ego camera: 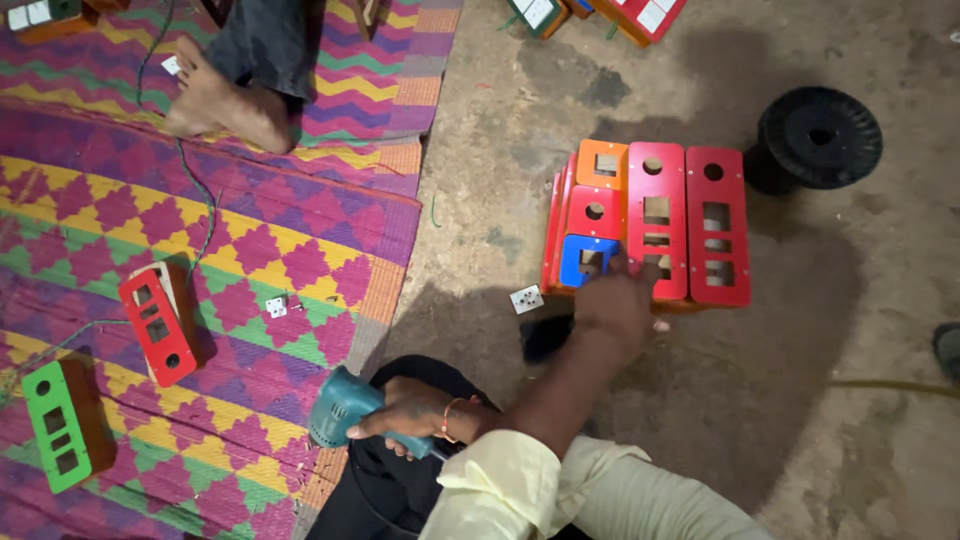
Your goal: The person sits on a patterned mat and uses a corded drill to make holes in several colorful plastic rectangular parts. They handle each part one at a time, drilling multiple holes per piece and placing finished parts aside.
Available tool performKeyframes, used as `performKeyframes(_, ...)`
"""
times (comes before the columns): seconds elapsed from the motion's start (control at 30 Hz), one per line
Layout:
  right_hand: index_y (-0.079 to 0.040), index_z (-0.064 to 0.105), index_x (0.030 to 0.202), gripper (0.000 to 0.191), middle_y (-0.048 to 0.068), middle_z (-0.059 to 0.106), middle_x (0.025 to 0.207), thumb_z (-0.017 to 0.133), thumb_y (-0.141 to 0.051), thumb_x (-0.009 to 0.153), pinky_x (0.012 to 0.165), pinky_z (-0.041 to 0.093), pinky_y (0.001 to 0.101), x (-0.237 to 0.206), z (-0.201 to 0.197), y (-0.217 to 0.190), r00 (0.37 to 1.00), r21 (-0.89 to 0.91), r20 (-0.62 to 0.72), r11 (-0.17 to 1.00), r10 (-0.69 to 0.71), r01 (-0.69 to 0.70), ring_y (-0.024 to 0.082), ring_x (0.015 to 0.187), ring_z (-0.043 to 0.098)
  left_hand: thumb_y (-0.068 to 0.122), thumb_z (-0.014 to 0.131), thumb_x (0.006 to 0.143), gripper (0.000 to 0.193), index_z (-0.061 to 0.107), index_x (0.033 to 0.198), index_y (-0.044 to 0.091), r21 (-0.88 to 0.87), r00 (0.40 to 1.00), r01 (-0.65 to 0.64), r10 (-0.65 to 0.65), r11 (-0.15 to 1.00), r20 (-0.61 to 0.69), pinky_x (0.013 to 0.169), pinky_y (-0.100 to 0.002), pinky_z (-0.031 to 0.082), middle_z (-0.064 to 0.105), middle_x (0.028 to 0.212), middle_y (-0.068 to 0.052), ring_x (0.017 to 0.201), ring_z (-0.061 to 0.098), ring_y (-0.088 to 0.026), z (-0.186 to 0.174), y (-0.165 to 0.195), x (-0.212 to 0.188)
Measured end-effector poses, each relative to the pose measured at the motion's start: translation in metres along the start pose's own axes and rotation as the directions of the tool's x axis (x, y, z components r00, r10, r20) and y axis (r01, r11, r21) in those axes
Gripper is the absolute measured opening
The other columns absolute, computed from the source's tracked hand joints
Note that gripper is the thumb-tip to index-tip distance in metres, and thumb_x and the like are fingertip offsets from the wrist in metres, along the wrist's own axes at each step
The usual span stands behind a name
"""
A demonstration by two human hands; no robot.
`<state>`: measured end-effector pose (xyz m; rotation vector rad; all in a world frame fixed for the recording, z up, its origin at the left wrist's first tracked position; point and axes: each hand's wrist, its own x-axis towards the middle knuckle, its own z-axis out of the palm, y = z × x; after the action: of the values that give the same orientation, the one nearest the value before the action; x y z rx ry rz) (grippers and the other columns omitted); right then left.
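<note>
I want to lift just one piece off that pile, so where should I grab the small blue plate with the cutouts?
Probably by its near, lower edge, coming from the person's side. The blue plate lies flat on top at the stack's near-left corner, red plates crowding its top and right. The right hand already rests there; the left hand holds the teal drill.

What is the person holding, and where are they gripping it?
The left hand grips a teal power drill around its handle. The right hand holds nothing; it reaches onto the stacked coloured plates.

The right hand (618,305) hides part of the blue plate (585,258); its fingertips are unseen.
</note>
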<state>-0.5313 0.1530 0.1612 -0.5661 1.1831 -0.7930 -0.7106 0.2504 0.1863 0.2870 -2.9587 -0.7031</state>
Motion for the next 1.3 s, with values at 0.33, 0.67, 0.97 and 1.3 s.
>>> performKeyframes(0.33, 0.000, 0.068, 0.083, 0.048, 0.010, 0.068, 0.068, 0.084, -0.044, 0.077, 0.051, 0.058, 0.0375, 0.021, 0.006, 0.018, 0.994, 0.008, -0.061, 0.996, 0.086, -0.086, 0.022, 0.056, 0.068, 0.023, 0.069, 0.087, 0.049, 0.058, 0.135, 0.022, -0.195, 0.984, 0.170, -0.157, 0.966, 0.080, 0.074, -0.055, 0.057, 0.061, 0.121, -0.022, 0.093, 0.069, -0.045, -0.094, -0.078, -0.088)
performKeyframes(0.67, -0.002, 0.069, 0.097, 0.036, 0.008, 0.066, 0.068, 0.080, -0.033, 0.085, 0.049, 0.057, 0.0346, 0.039, 0.054, 0.013, 0.987, -0.036, -0.115, 0.992, 0.113, -0.117, 0.018, 0.051, 0.065, 0.019, 0.080, 0.081, 0.042, 0.070, 0.122, 0.020, -0.213, 0.604, 0.692, -0.714, 0.690, -0.352, 0.090, -0.047, 0.058, 0.062, 0.139, -0.017, 0.109, 0.069, -0.040, -0.201, -0.308, -0.483)
performKeyframes(0.97, -0.002, 0.067, 0.105, 0.034, 0.007, 0.061, 0.068, 0.074, -0.030, 0.086, 0.047, 0.054, 0.0351, 0.060, 0.087, 0.021, 0.988, 0.032, -0.121, 0.995, 0.100, -0.097, 0.018, 0.053, 0.062, 0.007, 0.079, 0.072, 0.053, 0.069, 0.123, 0.019, -0.204, 0.683, 0.709, -0.729, 0.675, -0.040, 0.099, -0.044, 0.053, 0.051, 0.158, -0.014, 0.121, 0.065, -0.037, -0.110, -0.436, -0.644)
performKeyframes(1.3, -0.002, 0.068, 0.104, 0.030, 0.006, 0.063, 0.071, 0.075, -0.025, 0.088, 0.053, 0.054, 0.0343, 0.072, 0.136, 0.006, 0.972, -0.225, -0.232, 0.971, 0.031, -0.085, 0.017, 0.057, 0.062, 0.056, 0.080, 0.082, 0.107, 0.024, 0.160, 0.011, -0.168, 0.317, 0.932, -0.947, 0.322, -0.052, 0.101, -0.048, 0.052, 0.043, 0.151, -0.021, 0.127, 0.055, -0.039, -0.078, -0.428, -0.616)
